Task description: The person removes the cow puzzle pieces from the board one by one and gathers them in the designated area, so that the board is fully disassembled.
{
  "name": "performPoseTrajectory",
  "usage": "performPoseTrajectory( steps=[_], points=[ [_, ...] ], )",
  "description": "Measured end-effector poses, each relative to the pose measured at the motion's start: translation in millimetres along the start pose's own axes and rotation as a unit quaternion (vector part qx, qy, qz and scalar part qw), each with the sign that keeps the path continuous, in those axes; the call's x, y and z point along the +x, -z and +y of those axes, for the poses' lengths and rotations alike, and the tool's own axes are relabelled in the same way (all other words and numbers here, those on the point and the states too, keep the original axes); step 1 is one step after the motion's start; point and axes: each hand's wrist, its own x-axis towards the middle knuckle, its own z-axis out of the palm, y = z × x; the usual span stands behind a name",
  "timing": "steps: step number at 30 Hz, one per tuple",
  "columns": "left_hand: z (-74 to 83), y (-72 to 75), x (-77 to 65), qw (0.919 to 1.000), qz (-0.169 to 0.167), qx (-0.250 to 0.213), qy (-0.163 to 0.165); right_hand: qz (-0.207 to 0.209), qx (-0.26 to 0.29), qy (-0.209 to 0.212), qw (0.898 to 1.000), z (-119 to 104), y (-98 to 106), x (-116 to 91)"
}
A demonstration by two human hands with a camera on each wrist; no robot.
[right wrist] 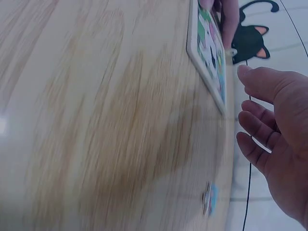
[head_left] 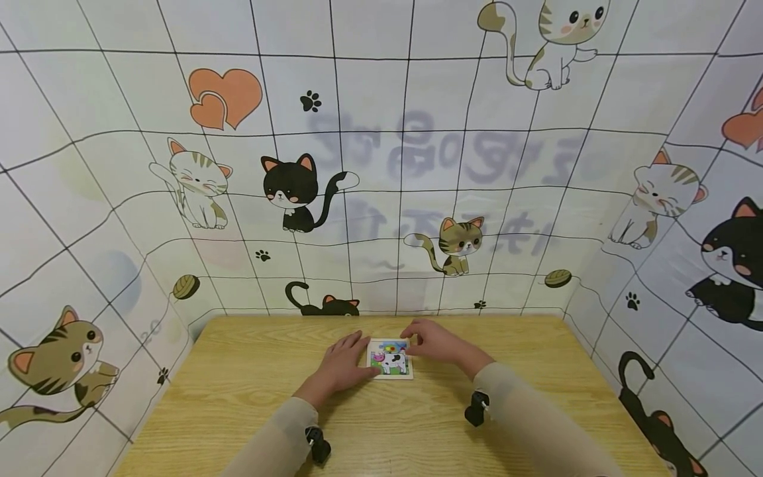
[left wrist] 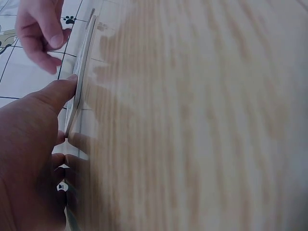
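Note:
A small square picture puzzle (head_left: 390,363) in a pale wooden frame lies flat on the table; it shows a black-and-white cow on green. My left hand (head_left: 344,363) rests at its left side, the thumb touching the lower left edge and the fingers stretched along the table. The left wrist view shows that thumb (left wrist: 62,91) against the board's edge. Over the upper right corner hovers my right hand (head_left: 438,344), fingers loosely bent. In the right wrist view nothing shows between the thumb and fingers of the right hand (right wrist: 284,130).
A small blue-edged piece (right wrist: 210,198) lies on the table in the right wrist view, too blurred to tell its kind. The wooden table (head_left: 238,391) meets a cat-print wall covering (head_left: 381,278) at the back and sides. Both wrists wear small black devices (head_left: 477,408).

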Motion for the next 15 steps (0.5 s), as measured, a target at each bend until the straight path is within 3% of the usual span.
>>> performPoseTrajectory(
  steps=[9,15],
  points=[
    [1.8,2.0,0.1,0.9997,-0.014,0.015,0.011,-0.022,-0.038,0.005,0.999,-16.6,-20.1,28.3],
    [1.5,2.8,-0.3,0.9999,-0.003,0.013,-0.009,-0.032,-0.052,0.021,0.998,-14.6,-29.6,39.9]
  ],
)
